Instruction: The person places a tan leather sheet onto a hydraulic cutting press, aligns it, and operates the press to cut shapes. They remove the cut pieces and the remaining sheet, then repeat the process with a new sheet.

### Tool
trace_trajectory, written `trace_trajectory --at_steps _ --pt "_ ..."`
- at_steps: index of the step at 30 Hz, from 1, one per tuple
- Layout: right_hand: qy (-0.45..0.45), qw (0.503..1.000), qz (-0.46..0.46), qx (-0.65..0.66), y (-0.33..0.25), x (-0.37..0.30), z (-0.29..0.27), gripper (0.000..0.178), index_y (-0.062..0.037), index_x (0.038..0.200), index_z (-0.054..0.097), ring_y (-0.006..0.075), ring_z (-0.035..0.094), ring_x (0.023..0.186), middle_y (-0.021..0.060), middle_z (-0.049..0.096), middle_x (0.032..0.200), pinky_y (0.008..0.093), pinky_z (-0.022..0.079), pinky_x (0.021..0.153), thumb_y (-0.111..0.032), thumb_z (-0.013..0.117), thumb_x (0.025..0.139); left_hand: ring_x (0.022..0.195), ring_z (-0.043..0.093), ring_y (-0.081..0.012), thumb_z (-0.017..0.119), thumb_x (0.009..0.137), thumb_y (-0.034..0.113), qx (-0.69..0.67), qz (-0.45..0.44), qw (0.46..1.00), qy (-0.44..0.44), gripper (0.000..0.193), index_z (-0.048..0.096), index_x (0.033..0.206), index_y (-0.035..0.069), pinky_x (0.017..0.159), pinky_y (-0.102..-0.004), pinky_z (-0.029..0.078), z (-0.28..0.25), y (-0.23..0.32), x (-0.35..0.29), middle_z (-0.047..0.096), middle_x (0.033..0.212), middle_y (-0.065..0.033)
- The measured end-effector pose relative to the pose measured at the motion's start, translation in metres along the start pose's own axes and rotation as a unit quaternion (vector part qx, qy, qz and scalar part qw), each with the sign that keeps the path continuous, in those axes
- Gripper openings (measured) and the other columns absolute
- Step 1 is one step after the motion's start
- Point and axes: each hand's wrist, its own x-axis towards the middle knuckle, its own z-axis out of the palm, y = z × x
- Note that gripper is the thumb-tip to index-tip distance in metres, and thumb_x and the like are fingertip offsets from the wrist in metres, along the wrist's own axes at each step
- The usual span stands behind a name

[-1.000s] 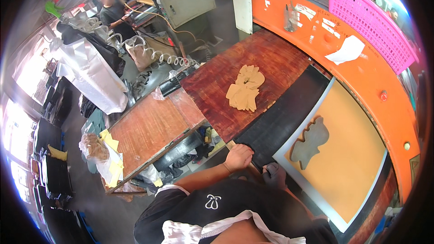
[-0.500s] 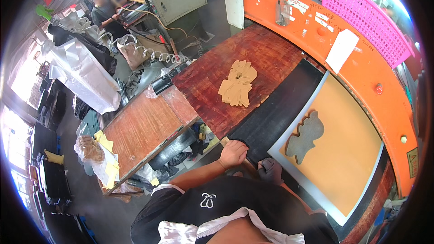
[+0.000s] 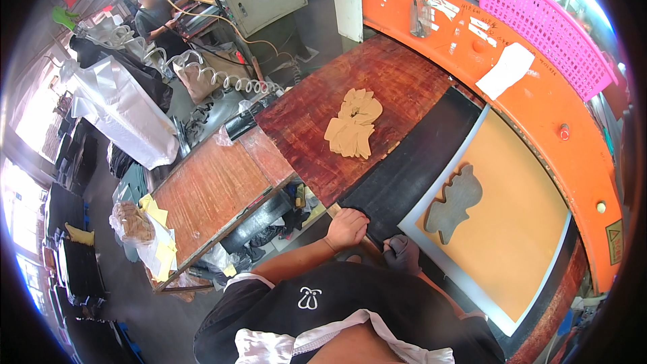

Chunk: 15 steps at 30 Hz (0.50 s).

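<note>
My left hand [image 3: 347, 229] is bare. Its fingers curl closed over the front edge of a black mat [image 3: 411, 162]. Just to its right, my right hand [image 3: 402, 254], in a grey glove, is curled at the same edge; what its fingers close on is hidden. Right of the hands lies a tan sheet [image 3: 512, 229] with a pale border. On that sheet rests a dark grey cutting die [image 3: 455, 205] with a wavy outline, apart from both hands. Farther off, a loose pile of tan cut pieces [image 3: 352, 128] sits on a reddish-brown board [image 3: 296, 135].
An orange machine beam [image 3: 539, 87] arches over the far right, with a red button [image 3: 565, 132] and a pink basket [image 3: 539, 20] above. A wooden side table [image 3: 216, 195] stands at left, with plastic-wrapped scraps [image 3: 138, 222]. Another person [image 3: 158, 23] works at the far left.
The white paper on the orange beam has tilted, its lower end swinging left. My hands, the die and the tan pieces stay where they were.
</note>
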Motion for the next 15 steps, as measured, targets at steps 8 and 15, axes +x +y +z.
trace_trajectory --at_steps 8,15 --pt "-0.008 1.0 0.019 -0.014 0.0002 0.0001 0.0005 0.01 -0.0081 0.073 0.056 0.0284 0.059 0.066 0.0078 0.059 0.072 0.0372 0.047 0.055 -0.006 0.065 0.07 0.078 0.056 -0.0237 0.062 0.069 0.01 0.0 -0.002 1.0 -0.005 0.012 0.061 0.081 0.007 0.07 -0.0347 0.043 -0.0005 -0.0003 0.0011 0.059 0.083 -0.0051" --pt "0.004 1.0 0.005 -0.015 -0.0018 0.0018 -0.0006 0.008 -0.0079 0.074 0.058 0.0287 0.059 0.065 0.0084 0.058 0.071 0.0374 0.047 0.055 -0.006 0.065 0.07 0.078 0.057 -0.0235 0.061 0.069 0.01 -0.003 0.002 1.0 0.001 0.012 0.061 0.08 0.007 0.07 -0.0345 0.043 -0.0008 0.0003 0.0018 0.059 0.083 -0.0051"
